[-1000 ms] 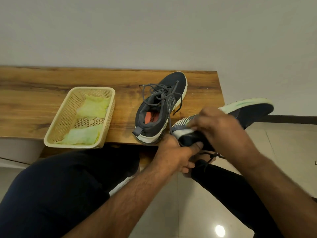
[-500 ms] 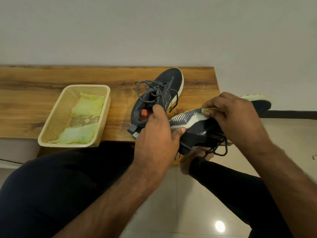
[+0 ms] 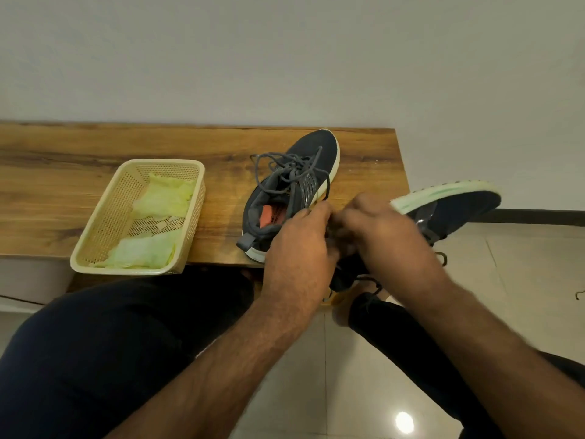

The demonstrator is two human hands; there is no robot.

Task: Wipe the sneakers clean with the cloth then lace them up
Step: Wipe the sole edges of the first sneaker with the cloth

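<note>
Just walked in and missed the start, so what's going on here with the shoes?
A seated person works with both hands on a dark sneaker with a pale green sole, held on its side off the bench's end. The left hand and right hand meet at its dark laces, fingers curled there. The matching dark sneaker stands on the wooden bench, laces loose. Crumpled pale green cloths lie in the cream plastic basket.

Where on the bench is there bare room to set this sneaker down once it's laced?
Bare wood runs along the bench from the wall edge to the basket, and between the basket and the resting sneaker. A narrower strip lies right of that sneaker to the bench end. The front corner is crowded by both hands and the held sneaker.
</note>
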